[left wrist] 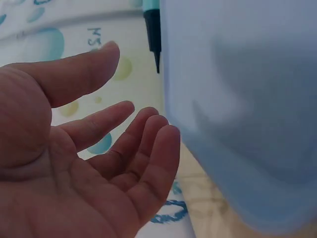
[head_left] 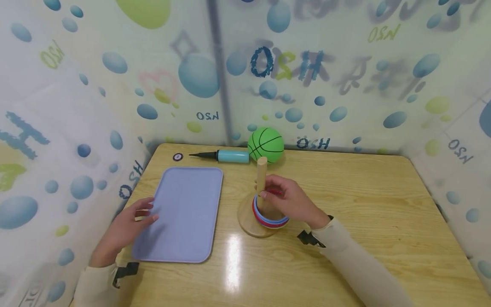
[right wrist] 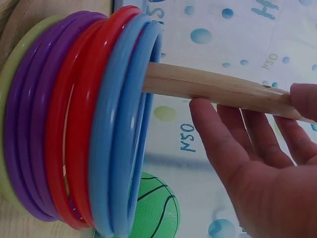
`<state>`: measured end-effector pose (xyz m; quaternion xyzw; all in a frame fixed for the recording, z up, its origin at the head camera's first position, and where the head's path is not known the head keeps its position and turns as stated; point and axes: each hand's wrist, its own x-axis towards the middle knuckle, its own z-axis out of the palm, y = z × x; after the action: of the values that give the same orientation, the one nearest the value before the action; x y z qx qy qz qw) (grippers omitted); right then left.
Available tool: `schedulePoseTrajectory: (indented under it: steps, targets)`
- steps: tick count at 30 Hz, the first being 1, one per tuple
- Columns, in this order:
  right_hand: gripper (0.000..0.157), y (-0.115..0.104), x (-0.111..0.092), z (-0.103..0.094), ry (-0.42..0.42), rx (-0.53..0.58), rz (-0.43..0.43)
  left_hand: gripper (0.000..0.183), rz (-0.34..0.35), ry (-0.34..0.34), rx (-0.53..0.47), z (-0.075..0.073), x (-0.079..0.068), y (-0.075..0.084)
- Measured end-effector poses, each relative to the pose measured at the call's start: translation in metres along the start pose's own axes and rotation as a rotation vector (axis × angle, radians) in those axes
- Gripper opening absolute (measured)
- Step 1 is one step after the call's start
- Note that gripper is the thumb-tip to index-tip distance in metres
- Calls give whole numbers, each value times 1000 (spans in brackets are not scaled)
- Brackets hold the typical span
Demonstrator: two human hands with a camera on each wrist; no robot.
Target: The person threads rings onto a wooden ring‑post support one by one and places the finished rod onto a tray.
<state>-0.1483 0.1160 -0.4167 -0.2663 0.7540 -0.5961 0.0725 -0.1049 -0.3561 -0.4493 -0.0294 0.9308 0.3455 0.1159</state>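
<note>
A wooden post [head_left: 262, 168] rises from a round wooden base [head_left: 245, 219]. Around its lower part lies a stack of rings [right wrist: 79, 124]: light blue on top, then red, purple and yellow-green. My right hand [head_left: 294, 198] holds the post above the rings, thumb on one side and fingers on the other; the right wrist view shows no ring between them. My left hand [head_left: 123, 228] hovers at the left edge of a light blue tray [head_left: 188, 213], fingers relaxed and palm bare in the left wrist view. Whether its fingertips touch the tray, I cannot tell.
Behind the post sits a green ball [head_left: 266, 143] with black lines. A turquoise hand pump [head_left: 233, 156] with a black pointed nozzle lies left of it, near a small round dark disc [head_left: 178, 157]. Patterned curtains [head_left: 326, 85] border the wooden table [head_left: 345, 179].
</note>
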Motion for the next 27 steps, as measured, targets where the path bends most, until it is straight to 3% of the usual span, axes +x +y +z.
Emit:
schedulePoseTrajectory:
  steps: [5,14,27]
  targets:
    - [29,3,1,1,-14,-7,-19,71,-75,-14,1,-2,6,-12]
    - [29,5,0,-1,-33,2,-8,71,-144,-6,-16,0,15,-27]
    - [31,4,1,0,-46,27,-30,57,-152,-10,-13,3,14,-33]
